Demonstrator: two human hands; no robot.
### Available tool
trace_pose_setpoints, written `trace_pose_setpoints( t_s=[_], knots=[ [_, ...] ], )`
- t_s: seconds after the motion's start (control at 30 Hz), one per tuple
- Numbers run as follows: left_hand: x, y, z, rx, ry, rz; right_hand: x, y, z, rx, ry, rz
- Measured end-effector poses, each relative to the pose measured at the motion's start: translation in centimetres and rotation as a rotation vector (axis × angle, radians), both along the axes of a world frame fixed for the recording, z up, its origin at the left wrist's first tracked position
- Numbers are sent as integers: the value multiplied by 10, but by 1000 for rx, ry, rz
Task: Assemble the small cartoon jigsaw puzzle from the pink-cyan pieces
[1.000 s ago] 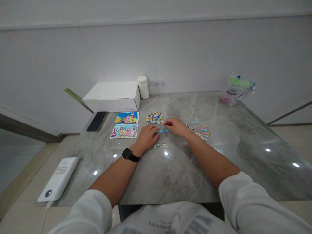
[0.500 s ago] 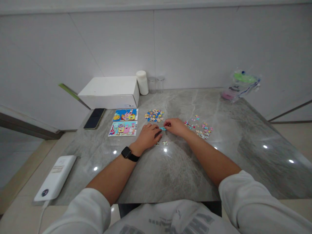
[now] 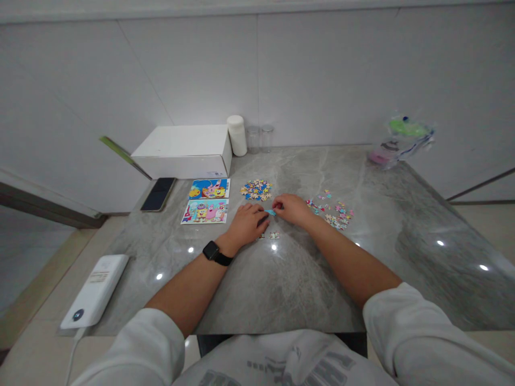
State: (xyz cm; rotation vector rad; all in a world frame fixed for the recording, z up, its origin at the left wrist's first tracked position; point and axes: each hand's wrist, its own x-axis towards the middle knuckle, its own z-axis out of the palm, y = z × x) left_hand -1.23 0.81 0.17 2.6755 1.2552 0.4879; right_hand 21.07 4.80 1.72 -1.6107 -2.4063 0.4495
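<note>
Small light-blue puzzle pieces (image 3: 270,212) lie on the table between my two hands. My left hand (image 3: 247,222), with a black watch on its wrist, rests palm down with its fingers stretched over the table, their tips at these pieces. From the right, my right hand (image 3: 292,208) pinches at the blue pieces' edge; its thumb and fingertips are closed and mostly hide what they grip. Just below my left fingers lie a few more puzzle pieces (image 3: 274,235), partly covered by that hand. Beyond the hands sits a heap of blue and yellow puzzle pieces (image 3: 256,190).
Loose pieces (image 3: 338,220) are scattered right of my right hand. Two cartoon picture cards (image 3: 205,211) lie at left, near a phone (image 3: 158,194). Behind stand a white box (image 3: 181,145), a white bottle (image 3: 237,136) and two glass jars (image 3: 267,139). A power bank (image 3: 94,292) lies front left.
The view has shifted slightly, so everything appears a little further right. Both hands stay almost in place at the blue pieces.
</note>
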Motion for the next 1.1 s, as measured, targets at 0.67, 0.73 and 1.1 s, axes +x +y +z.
trace_pose_setpoints(
  t_s=[0.67, 0.73, 1.1],
  knots=[
    [1, -4, 1, 5, 6, -15, 11, 12, -7, 20, 73, -18],
    [3, -6, 3, 6, 25, -18, 15, 14, -7, 18, 70, -22],
    [6, -9, 3, 12, 62, -10, 16, 14, -12, -46, -32, 47]
  ],
)
